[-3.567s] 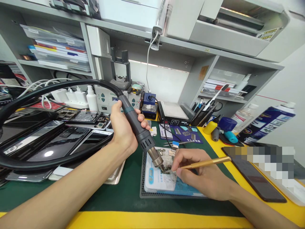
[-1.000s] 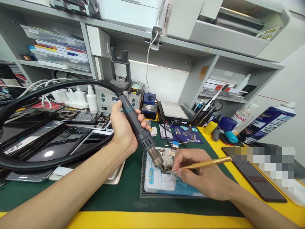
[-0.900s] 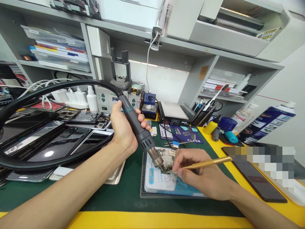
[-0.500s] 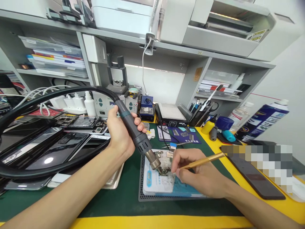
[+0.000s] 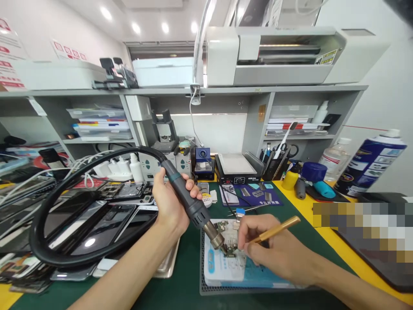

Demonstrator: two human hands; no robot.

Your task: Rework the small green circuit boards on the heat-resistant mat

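Observation:
My left hand (image 5: 172, 202) is wrapped round the handle of a hot air gun (image 5: 189, 196), its black hose looping away to the left. The gun's metal nozzle slants down at a small circuit board (image 5: 230, 249), close above or touching it. Pen-style, my right hand (image 5: 274, 241) grips a slim gold-coloured tool (image 5: 274, 230); its working tip is hidden by the fingers near the board. Beneath the board lies a white and blue pad (image 5: 222, 275) on a dark perforated mat (image 5: 202, 275). Another small board piece (image 5: 221, 226) rests on the pad's far side.
Phones and screens (image 5: 112, 224) crowd the left side under the hose. Behind stand a hot air station (image 5: 148, 165), a blue soldering unit (image 5: 204, 161) and a heating plate (image 5: 237, 165). Tweezers (image 5: 248, 209) lie behind the pad. Bottles and a spray can (image 5: 371, 161) stand right.
The camera view has tilted up, showing more of the shelf and ceiling. Both hands keep their grips, and the nozzle stays over the board.

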